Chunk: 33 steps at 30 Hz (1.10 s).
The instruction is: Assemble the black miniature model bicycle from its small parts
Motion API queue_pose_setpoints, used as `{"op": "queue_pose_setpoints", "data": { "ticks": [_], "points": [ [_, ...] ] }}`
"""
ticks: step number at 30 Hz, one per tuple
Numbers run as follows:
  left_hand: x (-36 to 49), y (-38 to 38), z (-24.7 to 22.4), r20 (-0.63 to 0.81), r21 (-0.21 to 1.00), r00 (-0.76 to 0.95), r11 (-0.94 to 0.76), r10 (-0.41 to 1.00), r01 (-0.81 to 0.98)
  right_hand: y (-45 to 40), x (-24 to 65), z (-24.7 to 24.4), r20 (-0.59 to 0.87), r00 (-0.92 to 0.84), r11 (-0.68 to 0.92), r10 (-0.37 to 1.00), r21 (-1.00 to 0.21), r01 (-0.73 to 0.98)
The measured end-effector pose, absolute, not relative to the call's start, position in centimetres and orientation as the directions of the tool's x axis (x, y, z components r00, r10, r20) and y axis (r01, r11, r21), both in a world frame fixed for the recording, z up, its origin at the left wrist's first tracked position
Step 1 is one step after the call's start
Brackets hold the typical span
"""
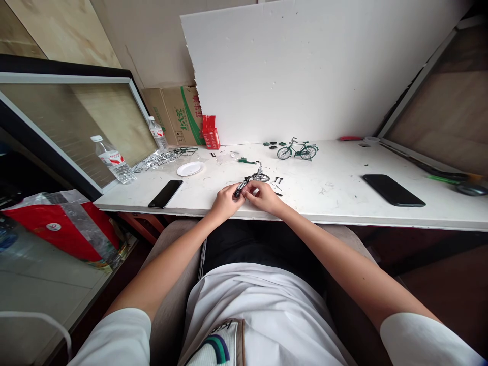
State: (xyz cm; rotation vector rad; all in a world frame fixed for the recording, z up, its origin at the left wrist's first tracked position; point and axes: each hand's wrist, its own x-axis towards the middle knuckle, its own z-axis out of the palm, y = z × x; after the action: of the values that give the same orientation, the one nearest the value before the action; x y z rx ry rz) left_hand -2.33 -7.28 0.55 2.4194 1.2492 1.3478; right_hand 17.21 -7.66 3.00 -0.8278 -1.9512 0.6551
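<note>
A small black model bicycle (261, 177) lies at the front of the white table, its near end between my two hands. My left hand (227, 200) is closed around that near end. My right hand (262, 197) pinches at the same end from the other side, fingertips close to the left ones; they hide what exactly they grip. Beside the right hand lie small dark loose parts (278, 180). Farther back stands a finished-looking green model bicycle (298, 150), upright. A green part (247, 160) rests just beyond the black bicycle.
A dark phone (166, 194) lies left and a black phone-like slab (393, 190) right on the table (324, 198). At the back left are a white plate (190, 169), two water bottles (116, 161), a red box (211, 133) and a cardboard box (173, 114). A white board (305, 71) stands behind.
</note>
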Motion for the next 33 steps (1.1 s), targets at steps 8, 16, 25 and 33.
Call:
{"op": "queue_pose_setpoints", "data": {
  "ticks": [8,16,25,33],
  "points": [
    [-2.37,-7.27,0.52,0.653,0.444,0.269,-0.646,0.708,0.621,-7.74,17.18,3.03,0.525,-0.387,0.641,0.758,-0.71,0.294],
    [-2.34,-7.37,0.66,0.652,0.441,0.274,-0.648,0.706,0.62,-7.61,17.15,2.86,0.524,-0.394,0.644,0.755,-0.705,0.296],
    [-2.36,-7.27,0.57,0.657,0.426,0.275,-0.646,0.702,0.633,-7.97,17.1,3.23,0.506,-0.401,0.632,0.764,-0.712,0.305],
    [-2.44,-7.19,0.44,0.653,0.427,0.279,-0.647,0.704,0.632,-8.07,17.07,3.25,0.494,-0.403,0.624,0.77,-0.714,0.318]
  ]
}}
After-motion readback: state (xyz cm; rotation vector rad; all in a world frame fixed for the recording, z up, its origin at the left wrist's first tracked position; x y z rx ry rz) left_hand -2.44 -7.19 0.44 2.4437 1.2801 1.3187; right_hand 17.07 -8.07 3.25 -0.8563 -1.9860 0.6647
